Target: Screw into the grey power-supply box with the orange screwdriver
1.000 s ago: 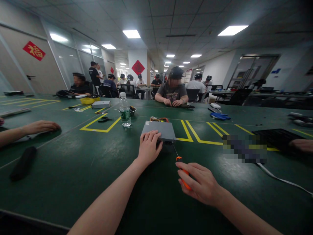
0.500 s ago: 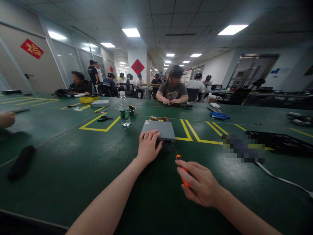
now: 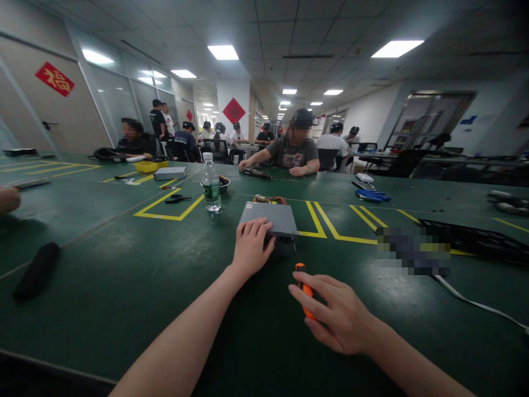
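A grey metal computer power supply (image 3: 270, 215) lies on the green table in front of me, a bundle of coloured wires (image 3: 268, 199) at its far side. My left hand (image 3: 253, 242) grips its near left part, fingers over the top and thumb along the front face. Between the fingers of my right hand (image 3: 334, 309) is an orange and black screwdriver (image 3: 306, 292). Its thin shaft points away from me, the tip at the power supply's near right corner. Whether the tip sits in a screw is too small to tell.
A water bottle (image 3: 212, 184) stands behind my left hand, beside a small bowl (image 3: 223, 184). A black object (image 3: 37, 270) lies at left. To the right are a blurred-out item (image 3: 413, 251) with a white cable and a black grille panel (image 3: 475, 240). A person (image 3: 295, 149) sits opposite.
My right hand and the screwdriver handle have shifted slightly left, and the fingers have moved on the handle. My left hand stays on the power supply. The person opposite has reached an arm out sideways.
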`<action>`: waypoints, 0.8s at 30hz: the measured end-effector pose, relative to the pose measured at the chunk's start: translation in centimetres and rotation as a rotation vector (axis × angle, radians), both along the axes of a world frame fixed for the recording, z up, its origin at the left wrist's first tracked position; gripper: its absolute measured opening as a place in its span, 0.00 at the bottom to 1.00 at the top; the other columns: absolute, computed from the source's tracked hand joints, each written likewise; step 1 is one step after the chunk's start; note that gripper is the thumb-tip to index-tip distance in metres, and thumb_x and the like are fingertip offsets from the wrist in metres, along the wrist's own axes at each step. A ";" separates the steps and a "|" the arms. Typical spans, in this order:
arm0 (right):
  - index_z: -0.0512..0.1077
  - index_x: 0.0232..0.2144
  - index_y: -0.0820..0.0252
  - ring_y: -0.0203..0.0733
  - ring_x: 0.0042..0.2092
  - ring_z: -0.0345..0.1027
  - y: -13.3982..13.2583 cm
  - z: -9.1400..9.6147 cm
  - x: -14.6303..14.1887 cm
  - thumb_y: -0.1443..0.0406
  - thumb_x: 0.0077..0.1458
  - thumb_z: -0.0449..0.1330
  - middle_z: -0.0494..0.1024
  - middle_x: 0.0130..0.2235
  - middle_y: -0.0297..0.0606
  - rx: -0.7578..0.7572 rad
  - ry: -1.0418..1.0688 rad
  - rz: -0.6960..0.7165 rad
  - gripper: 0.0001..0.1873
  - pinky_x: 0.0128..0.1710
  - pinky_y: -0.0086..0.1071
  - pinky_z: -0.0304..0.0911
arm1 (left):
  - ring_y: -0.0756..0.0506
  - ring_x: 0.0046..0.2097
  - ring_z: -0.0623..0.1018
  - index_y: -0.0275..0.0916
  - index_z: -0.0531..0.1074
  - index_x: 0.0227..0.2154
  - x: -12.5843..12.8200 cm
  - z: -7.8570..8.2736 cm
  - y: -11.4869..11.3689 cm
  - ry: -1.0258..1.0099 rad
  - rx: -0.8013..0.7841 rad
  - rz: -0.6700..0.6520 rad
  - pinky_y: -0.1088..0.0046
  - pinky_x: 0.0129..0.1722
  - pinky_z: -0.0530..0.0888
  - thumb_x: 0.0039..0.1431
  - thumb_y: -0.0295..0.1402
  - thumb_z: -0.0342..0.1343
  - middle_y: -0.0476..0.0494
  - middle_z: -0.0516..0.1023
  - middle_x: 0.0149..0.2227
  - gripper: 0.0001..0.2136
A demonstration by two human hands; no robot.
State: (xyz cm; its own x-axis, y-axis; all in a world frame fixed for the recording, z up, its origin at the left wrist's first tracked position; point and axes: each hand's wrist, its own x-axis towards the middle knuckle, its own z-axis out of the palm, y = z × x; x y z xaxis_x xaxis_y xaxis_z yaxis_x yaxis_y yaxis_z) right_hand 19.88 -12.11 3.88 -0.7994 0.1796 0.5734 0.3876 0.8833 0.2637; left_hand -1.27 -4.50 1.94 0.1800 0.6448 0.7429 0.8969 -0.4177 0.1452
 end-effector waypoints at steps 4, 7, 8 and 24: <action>0.64 0.46 0.65 0.46 0.40 0.71 0.0 -0.3 0.0 0.62 0.59 0.51 0.73 0.45 0.54 -0.047 0.081 0.011 0.15 0.36 0.39 0.68 | 0.42 0.55 0.66 0.43 0.66 0.46 0.0 0.0 0.0 -0.006 -0.005 -0.011 0.60 0.54 0.58 0.58 0.35 0.50 0.44 0.70 0.52 0.13; 0.61 0.43 0.64 0.44 0.39 0.71 0.1 -0.7 0.1 0.60 0.57 0.56 0.74 0.44 0.53 -0.093 0.200 0.021 0.15 0.36 0.38 0.68 | 0.42 0.55 0.66 0.43 0.66 0.47 0.0 0.0 0.0 -0.003 -0.003 -0.011 0.60 0.54 0.58 0.58 0.35 0.50 0.44 0.70 0.52 0.13; 0.61 0.43 0.64 0.45 0.40 0.71 0.1 -0.8 0.1 0.59 0.56 0.57 0.74 0.43 0.52 -0.115 0.217 0.016 0.16 0.36 0.38 0.69 | 0.42 0.55 0.66 0.43 0.66 0.47 0.0 0.1 0.0 0.000 -0.002 -0.008 0.60 0.54 0.58 0.58 0.35 0.50 0.44 0.70 0.52 0.13; 0.60 0.47 0.65 0.47 0.47 0.70 -0.4 -1.0 -0.5 0.59 0.59 0.52 0.73 0.46 0.52 -0.202 0.211 0.016 0.17 0.42 0.39 0.69 | 0.43 0.55 0.66 0.43 0.66 0.46 0.0 0.0 -0.1 0.002 -0.004 -0.006 0.61 0.55 0.58 0.59 0.35 0.50 0.45 0.70 0.52 0.13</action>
State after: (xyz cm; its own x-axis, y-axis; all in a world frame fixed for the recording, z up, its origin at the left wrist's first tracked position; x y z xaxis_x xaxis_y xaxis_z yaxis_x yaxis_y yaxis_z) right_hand 19.37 -12.51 2.89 -0.6699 0.2956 0.6811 0.4012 0.9160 -0.0030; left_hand -1.24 -4.56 1.98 0.1851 0.6470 0.7397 0.8948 -0.4221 0.1453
